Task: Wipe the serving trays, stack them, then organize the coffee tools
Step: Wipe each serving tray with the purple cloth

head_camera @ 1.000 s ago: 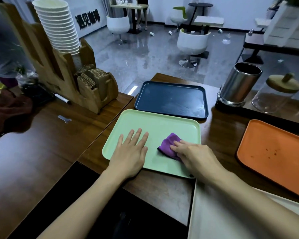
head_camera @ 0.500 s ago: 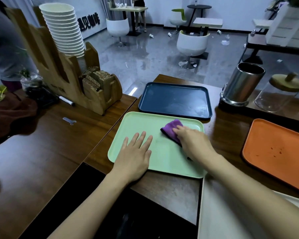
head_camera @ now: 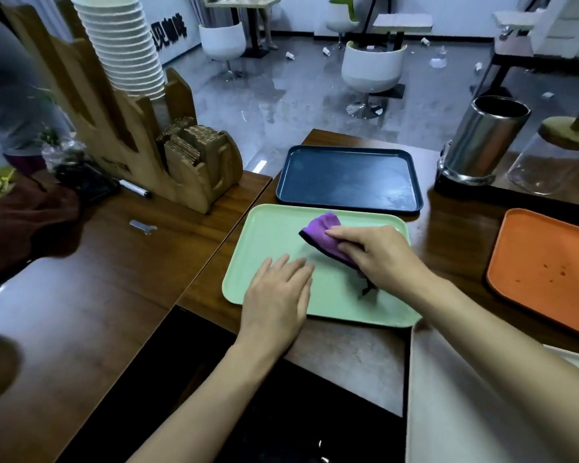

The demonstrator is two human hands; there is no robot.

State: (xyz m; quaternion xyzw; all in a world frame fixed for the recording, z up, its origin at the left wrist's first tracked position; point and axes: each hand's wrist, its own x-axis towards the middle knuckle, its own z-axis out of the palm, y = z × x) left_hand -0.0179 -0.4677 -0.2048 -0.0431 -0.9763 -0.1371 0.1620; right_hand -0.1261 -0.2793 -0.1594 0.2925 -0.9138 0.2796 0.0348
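Observation:
A light green tray (head_camera: 271, 235) lies on the wooden counter in front of me. My left hand (head_camera: 278, 295) rests flat on its near left part, fingers straight. My right hand (head_camera: 378, 253) grips a folded purple cloth (head_camera: 321, 230) and presses it on the tray's far middle. Behind it lies a dark blue tray (head_camera: 348, 177). An orange tray (head_camera: 549, 262) with small dark spots sits at the right. A white tray (head_camera: 455, 406) is at the near right, partly under my right forearm.
A steel canister (head_camera: 482, 138) and a glass jar with a wooden lid (head_camera: 555, 158) stand at the back right. A wooden holder (head_camera: 121, 135) with stacked white cups (head_camera: 124, 45) and cardboard sleeves stands at the left. A marker (head_camera: 134, 188) and small metal wrench (head_camera: 142, 226) lie nearby.
My right hand has slid the purple cloth from the tray's near middle toward its far edge. My left hand has stayed pressed on the tray.

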